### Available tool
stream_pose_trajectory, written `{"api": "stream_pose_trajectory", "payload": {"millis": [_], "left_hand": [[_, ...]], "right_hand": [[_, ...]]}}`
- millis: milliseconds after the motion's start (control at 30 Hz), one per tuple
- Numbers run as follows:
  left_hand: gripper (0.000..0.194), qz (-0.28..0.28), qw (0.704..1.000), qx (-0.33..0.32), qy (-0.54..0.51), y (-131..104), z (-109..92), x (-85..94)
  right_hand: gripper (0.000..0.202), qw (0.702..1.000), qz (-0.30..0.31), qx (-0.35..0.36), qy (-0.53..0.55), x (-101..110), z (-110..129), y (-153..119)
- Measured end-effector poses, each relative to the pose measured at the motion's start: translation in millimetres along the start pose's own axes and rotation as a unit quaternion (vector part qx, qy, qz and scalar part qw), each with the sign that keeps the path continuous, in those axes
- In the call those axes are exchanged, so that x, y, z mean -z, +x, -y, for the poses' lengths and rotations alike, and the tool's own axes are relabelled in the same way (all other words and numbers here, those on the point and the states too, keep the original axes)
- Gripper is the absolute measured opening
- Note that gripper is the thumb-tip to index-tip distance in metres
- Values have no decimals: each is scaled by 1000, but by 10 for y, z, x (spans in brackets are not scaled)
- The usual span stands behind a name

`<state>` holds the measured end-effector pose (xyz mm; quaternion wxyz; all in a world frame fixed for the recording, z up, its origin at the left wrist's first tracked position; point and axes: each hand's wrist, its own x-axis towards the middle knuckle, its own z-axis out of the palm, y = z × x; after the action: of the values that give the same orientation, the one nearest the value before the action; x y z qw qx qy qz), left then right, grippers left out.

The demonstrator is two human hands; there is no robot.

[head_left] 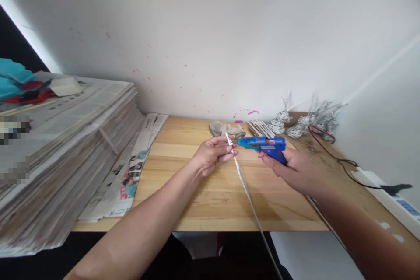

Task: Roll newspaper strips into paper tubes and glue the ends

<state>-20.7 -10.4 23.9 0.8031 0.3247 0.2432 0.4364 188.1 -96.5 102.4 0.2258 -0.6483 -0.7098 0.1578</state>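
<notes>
My left hand (pixel 215 154) pinches a long, thin rolled newspaper stick (pixel 244 183) close to its upper end. From there the stick runs down past the table's front edge toward me. A blue hot glue gun (pixel 271 144) is gripped in my right hand (pixel 290 168). Its nozzle points left and sits just beside the stick's upper end; whether the two touch I cannot tell. Behind my left hand a crumpled grey-beige cloth (pixel 226 128) lies on the wooden board (pixel 197 197).
Tall newspaper stacks (pixel 108 140) fill the left side. At the back right stand woven newspaper pieces (pixel 300 124) and several short paper sticks (pixel 260 127). A red-black cable (pixel 341 162) leads to a white power strip (pixel 390 199) on the right. Behind is a paint-spotted wall (pixel 210 43).
</notes>
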Motion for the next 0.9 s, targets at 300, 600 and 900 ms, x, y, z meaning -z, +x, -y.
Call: {"api": "stream_pose_trajectory", "payload": {"millis": [300, 600, 900], "left_hand": [[33, 11, 1000, 3, 6, -25, -20, -19], [34, 20, 1000, 0, 13, -24, -21, -16], [35, 23, 1000, -2, 20, -31, -25, -19]], "right_hand": [[36, 998, -22, 42, -37, -50, -58, 34], [35, 997, -35, 63, -42, -64, -109, 19], [34, 995, -49, 71, -45, -74, -122, 17]]}}
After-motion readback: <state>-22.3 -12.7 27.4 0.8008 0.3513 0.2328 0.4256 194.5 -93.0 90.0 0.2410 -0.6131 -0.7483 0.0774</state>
